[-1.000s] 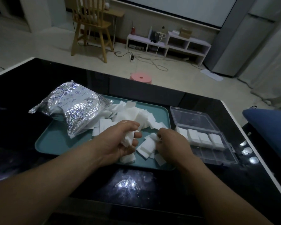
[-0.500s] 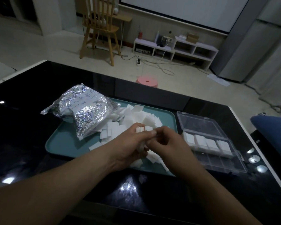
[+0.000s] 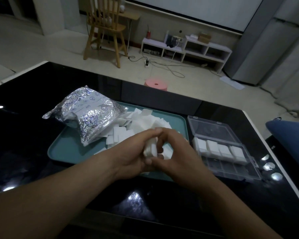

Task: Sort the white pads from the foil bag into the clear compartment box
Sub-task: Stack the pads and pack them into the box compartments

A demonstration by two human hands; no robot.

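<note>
Item: stack of white pads [image 3: 150,149], held over the near part of the teal tray [image 3: 67,149]. The left hand [image 3: 133,152] is curled round it and the right hand [image 3: 178,152] pinches its top and near end.
Clear compartment box [image 3: 231,166]: just beside the tray's right edge, lid open, long axis slanting far-left to near-right. Far row filled; near row looks empty. The right hand is nearer.
Foil bag [image 3: 90,114]: over the tray's far-left corner, with loose pads [image 3: 141,123] beside it.
</note>
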